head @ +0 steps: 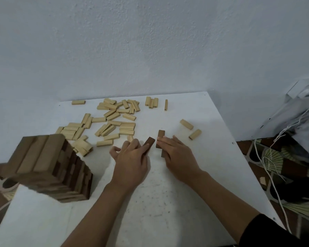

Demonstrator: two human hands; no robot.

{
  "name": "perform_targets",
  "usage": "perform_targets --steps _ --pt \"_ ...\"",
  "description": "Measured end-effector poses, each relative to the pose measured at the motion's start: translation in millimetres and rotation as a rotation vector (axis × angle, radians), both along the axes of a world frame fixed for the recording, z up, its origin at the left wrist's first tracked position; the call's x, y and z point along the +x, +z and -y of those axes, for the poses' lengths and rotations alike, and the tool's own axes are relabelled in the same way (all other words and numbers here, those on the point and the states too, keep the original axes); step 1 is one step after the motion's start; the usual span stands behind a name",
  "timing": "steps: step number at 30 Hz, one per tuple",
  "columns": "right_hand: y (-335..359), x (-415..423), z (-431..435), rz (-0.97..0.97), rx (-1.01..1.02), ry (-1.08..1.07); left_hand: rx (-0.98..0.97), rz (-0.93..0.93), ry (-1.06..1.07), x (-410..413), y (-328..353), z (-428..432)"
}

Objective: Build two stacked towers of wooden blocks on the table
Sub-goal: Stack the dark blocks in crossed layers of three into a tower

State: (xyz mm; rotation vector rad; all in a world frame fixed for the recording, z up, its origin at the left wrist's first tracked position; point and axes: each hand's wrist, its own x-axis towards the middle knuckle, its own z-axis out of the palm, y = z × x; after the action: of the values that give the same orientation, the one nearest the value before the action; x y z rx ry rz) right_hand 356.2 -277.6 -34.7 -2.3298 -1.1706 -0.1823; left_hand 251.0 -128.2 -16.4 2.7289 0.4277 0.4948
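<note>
Pinching a light, stiff dark block at its near end, the left hand grip is curled, the right hand grip flat on a 2nd block beside it.

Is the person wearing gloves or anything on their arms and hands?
No gloves. The left hand and right hand are bare, with no rings or watch showing. On the right arm a black sleeve starts near the elbow. The left forearm is bare as far as the picture shows.
</note>
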Motion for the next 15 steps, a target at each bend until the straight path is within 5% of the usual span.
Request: perform_targets --steps 15 --pt "6 -91 29 -0.171 0.090 0.161 -0.153 -0.013 -0.135 -91 -7 19"
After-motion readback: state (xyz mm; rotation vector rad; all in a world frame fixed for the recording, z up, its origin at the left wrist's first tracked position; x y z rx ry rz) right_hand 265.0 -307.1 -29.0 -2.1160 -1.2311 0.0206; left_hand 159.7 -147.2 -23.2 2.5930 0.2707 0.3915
